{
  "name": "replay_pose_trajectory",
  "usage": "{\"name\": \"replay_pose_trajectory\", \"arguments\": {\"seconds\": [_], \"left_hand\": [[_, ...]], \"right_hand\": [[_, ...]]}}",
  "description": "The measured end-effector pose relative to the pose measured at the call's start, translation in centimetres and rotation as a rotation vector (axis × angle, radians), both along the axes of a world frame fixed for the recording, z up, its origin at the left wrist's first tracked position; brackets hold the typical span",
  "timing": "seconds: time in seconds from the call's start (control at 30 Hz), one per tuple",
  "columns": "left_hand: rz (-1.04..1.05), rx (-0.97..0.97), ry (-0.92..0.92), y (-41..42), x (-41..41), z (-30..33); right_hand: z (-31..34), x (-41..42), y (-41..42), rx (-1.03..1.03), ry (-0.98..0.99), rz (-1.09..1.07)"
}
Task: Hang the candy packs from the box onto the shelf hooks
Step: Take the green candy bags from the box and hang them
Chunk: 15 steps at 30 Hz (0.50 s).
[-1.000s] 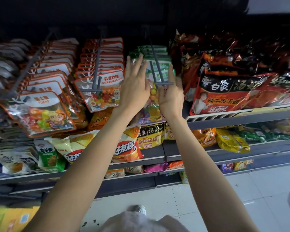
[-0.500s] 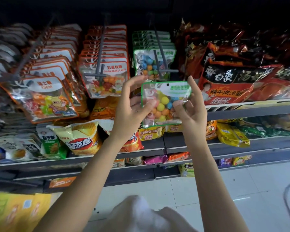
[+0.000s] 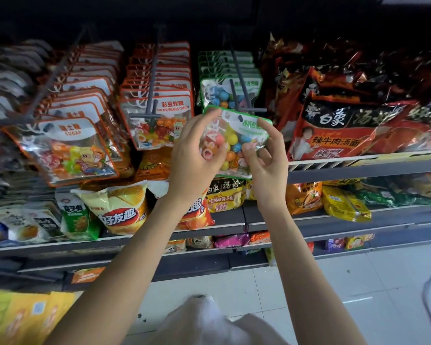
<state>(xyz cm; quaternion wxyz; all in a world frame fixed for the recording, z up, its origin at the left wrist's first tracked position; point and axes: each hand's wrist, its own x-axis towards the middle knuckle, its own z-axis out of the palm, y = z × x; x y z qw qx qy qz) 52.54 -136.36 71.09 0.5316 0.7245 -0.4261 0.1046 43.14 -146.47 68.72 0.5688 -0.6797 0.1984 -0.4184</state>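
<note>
A green-edged candy pack (image 3: 235, 139) with coloured balls inside is held between both hands, just below and in front of the grey shelf hook (image 3: 243, 95). My left hand (image 3: 197, 155) grips its left side, with the fingertips at its top left corner. My right hand (image 3: 265, 155) pinches its right side, index finger on the top right edge. The hang hole near the pack's top sits below the hook's tip. More green packs (image 3: 228, 78) hang on that hook behind it.
Orange-edged candy packs (image 3: 159, 113) fill the hook to the left, and more (image 3: 67, 145) hang further left. Red noodle bags (image 3: 346, 130) lie on the shelf to the right. Chip bags (image 3: 117, 207) stand on the lower shelf. A yellow box (image 3: 15, 317) sits bottom left.
A second ago both hands were up at the green hook. They came down with one green pack, and now hold it a little higher, tilted, closer to the hook's tip.
</note>
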Motion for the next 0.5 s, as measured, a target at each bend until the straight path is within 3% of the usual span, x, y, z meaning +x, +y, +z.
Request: {"name": "replay_pose_trajectory", "arguments": {"seconds": [0.27, 0.37, 0.5], "left_hand": [[0.154, 0.405, -0.233, -3.9, 2.4, 0.0], [0.194, 0.452, -0.232, -5.5, 3.5, -0.2], [0.203, 0.425, -0.227, -6.9, 4.9, -0.6]], "right_hand": [[-0.8, 4.8, -2.7, -0.429, 0.268, -0.230], [-1.1, 6.3, -3.6, -0.559, 0.253, -0.236], [-1.3, 7.7, -5.0, -0.586, 0.336, -0.186]]}}
